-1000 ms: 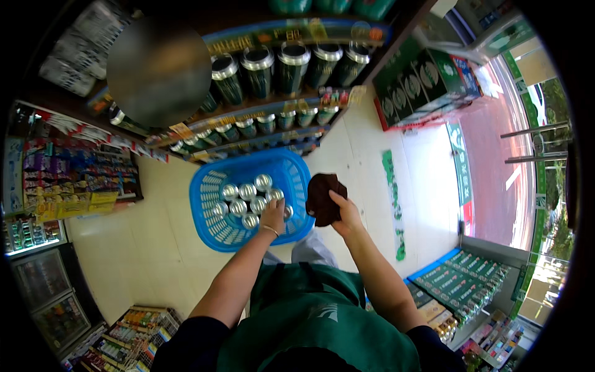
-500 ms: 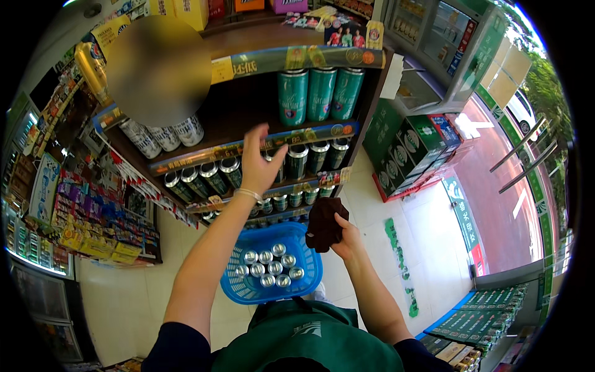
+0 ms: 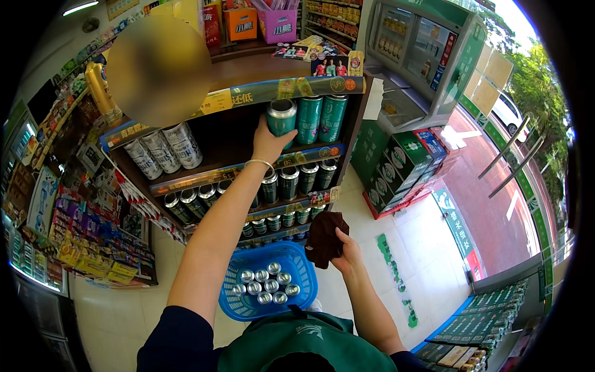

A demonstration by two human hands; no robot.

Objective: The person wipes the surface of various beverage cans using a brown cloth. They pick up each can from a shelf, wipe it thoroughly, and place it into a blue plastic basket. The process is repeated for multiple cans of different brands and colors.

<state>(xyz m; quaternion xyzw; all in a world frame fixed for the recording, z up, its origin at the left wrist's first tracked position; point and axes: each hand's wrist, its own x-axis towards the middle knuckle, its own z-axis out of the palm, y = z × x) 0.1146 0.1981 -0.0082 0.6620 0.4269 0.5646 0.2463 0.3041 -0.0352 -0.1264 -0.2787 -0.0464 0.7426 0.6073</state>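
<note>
My left hand [image 3: 270, 144] is wrapped round a green beer can [image 3: 282, 121] at the front of the upper shelf, tilting its silver top toward me. Two more tall green cans [image 3: 321, 118] stand upright just to its right. Dark cans [image 3: 289, 181] line the shelf below my wrist. In my right hand [image 3: 348, 251] is a bunched dark brown cloth [image 3: 326, 239], held out in front of the shelves. Below, a blue plastic basket [image 3: 230, 302] on the floor contains several silver-topped cans [image 3: 271, 285].
White cans [image 3: 162, 152] occupy the upper shelf's left end. Stacked green cartons [image 3: 403, 158] stand right of the shelf, near a glass-door cooler [image 3: 412, 49]. Snack racks [image 3: 102, 229] are at the left, and green can packs [image 3: 483, 313] at the lower right.
My left hand has reached up and right from empty air and closed on the leftmost green can, which is now tilted. My right hand still has the cloth.
</note>
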